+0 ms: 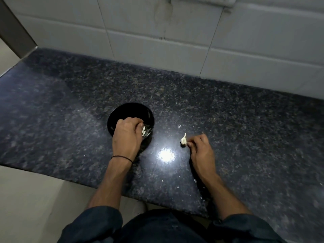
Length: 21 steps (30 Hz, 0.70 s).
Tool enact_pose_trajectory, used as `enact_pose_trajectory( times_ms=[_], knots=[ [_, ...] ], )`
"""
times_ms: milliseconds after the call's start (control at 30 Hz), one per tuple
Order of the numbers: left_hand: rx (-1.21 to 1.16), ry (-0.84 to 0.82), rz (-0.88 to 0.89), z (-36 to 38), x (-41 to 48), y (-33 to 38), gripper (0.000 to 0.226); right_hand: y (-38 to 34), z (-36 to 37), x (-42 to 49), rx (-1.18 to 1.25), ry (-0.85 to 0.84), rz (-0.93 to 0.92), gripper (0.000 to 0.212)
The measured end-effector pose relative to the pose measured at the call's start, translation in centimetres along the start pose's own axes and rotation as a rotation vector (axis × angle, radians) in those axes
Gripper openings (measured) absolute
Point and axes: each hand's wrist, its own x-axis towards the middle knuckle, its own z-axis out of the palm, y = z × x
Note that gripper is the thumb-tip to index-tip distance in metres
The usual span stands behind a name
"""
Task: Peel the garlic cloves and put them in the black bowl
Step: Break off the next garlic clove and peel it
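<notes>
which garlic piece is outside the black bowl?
The pale, pointed-tipped garlic piece on the dark granite counter, at the fingertips of the right hand. The other cloves lie inside the round black bowl under the left hand.

No writing, label, brand, number or sign can be read anywhere, neither on the black bowl (130, 111), nor on the speckled worktop (228, 120), nor on the pale wall tiles (157, 32) behind it.
</notes>
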Motion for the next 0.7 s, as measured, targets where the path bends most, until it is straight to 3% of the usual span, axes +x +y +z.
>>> enact_pose_trajectory(
  times_ms=[133,267,467,600,700],
  knots=[
    [-0.143,0.085,0.126,-0.1,-1.2,1.9,0.014,-0.4,-0.3,-0.2,0.046,0.019,0.054,0.012],
    [-0.376,-0.043,0.202,1.5,-3.0,5.0,0.014,-0.9,-1.1,-0.4,0.158,0.056,0.154,0.015],
    [-0.68,-0.386,-0.139,5.8,-5.4,7.2,0.013,-2.6,-2.7,-1.0,0.62,0.115,0.397,0.022],
    [-0.795,-0.519,-0.251,7.0,-6.3,8.2,0.011,-3.8,-3.2,-1.6,0.823,0.148,0.464,0.016],
    [-0.833,-0.551,-0.252,7.2,-6.4,8.5,0.003,-4.5,-3.7,-2.0,0.822,0.164,0.47,0.01]
  ],
)
